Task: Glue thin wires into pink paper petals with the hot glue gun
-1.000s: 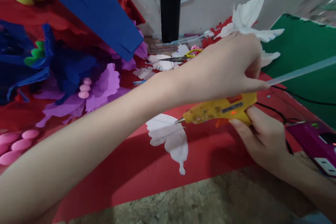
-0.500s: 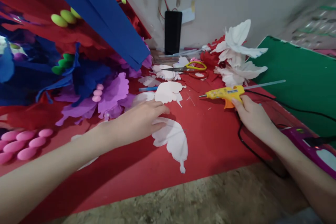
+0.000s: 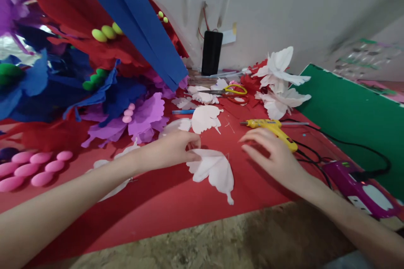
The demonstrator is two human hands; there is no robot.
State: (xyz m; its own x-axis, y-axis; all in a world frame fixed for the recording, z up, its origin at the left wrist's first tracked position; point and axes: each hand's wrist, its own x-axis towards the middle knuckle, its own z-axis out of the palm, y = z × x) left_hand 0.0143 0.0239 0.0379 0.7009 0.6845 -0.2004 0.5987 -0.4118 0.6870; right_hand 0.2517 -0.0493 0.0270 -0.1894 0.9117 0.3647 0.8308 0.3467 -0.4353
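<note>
My left hand [image 3: 178, 147] is curled, with thumb and fingers pinching the upper left corner of a white butterfly-shaped cutout [image 3: 213, 170]. The cutout's scalloped edge and thin tail point towards the table's near edge. To its right, my right hand [image 3: 268, 151] hovers with fingers apart and nothing in them. Just beyond that hand a yellow glue gun [image 3: 268, 124] lies on its side, a clear glue stick [image 3: 293, 124] poking out of its back. Another white cutout [image 3: 206, 118] lies beyond my left hand. More white pieces [image 3: 118, 164] are partly hidden under my left forearm.
Red sheet [image 3: 151, 206] covers the table. Paper butterflies in purple [image 3: 142, 115], blue and red crowd the left, near pink egg-shaped pieces [image 3: 44, 168]. Behind are yellow-handled scissors [image 3: 235, 89], a phone [image 3: 212, 52] and white butterflies [image 3: 279, 67]. A purple power strip [image 3: 360, 189] and cables lie right.
My right hand has let go of the glue gun, which now lies on the table, and has moved left towards the white cutout. My left hand stays at the cutout. The view has shifted slightly.
</note>
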